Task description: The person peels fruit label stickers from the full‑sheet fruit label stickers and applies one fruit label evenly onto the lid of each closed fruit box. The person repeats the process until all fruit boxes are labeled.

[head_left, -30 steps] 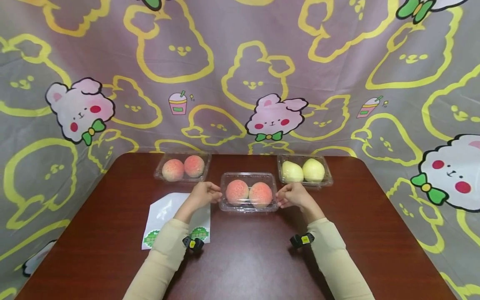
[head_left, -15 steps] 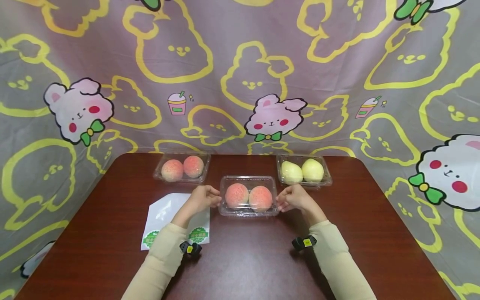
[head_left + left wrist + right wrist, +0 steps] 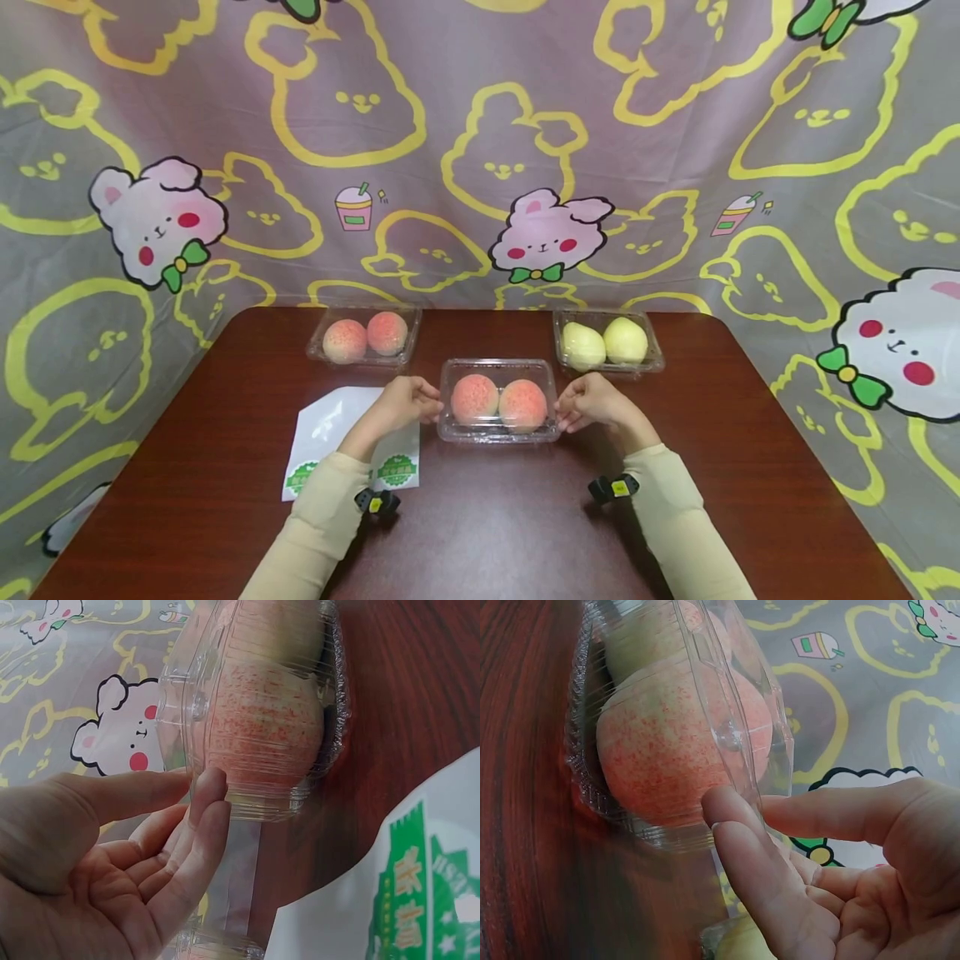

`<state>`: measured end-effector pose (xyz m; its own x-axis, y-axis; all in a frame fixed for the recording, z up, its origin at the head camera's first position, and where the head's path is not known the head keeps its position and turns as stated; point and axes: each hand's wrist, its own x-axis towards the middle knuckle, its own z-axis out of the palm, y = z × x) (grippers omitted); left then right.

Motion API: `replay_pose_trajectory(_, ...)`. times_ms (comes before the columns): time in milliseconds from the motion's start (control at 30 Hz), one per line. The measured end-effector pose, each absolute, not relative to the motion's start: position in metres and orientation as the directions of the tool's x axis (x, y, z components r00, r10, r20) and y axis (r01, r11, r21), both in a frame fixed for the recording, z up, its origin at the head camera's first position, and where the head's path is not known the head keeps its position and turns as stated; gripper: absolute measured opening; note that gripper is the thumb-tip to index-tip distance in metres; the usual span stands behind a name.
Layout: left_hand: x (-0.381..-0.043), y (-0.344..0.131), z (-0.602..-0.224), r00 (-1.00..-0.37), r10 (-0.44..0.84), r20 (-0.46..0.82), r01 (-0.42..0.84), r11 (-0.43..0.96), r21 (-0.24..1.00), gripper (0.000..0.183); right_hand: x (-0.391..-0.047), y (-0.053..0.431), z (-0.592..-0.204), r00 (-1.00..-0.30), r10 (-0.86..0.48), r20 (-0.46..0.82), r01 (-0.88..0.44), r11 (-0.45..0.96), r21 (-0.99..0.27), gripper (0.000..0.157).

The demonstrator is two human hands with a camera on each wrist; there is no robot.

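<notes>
A patterned curtain (image 3: pixel 450 50) backs the brown desk (image 3: pixel 502 533). A white sheet (image 3: pixel 327 421) lies at half past eight from the middle box (image 3: pixel 498 434), the clock's centre; a second box (image 3: pixel 389 361) sits at ten, a third box (image 3: pixel 655 354) at two. The left hand (image 3: pixel 405 402), at nine, and right hand (image 3: pixel 597 400), at three, each pinch the middle box's near end, thumb against fingers. Inside sit two peaches (image 3: pixel 474 398).

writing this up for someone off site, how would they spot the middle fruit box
Start at the dark red-brown table, with a left box and a right box near its far edge. Between them, nearer the person, is the middle box, clear plastic, holding two pinkish fruits. Of the three, only it is pinched, left grip at one end, right grip at the other.
</notes>
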<state>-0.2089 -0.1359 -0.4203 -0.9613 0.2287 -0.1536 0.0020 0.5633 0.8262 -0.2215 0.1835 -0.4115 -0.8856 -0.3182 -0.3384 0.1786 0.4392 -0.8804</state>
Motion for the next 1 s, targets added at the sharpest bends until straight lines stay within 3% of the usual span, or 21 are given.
replay_pose_trajectory(1000, -0.2065, -0.14, -0.4185, -0.941, 0.304, -0.147, 0.048, 0.552, 0.832, 0.016, -0.2161, 0.1867, -0.4086, -0.873, -0.367, -0.323, 0.107, 0.501, -0.859, 0.017)
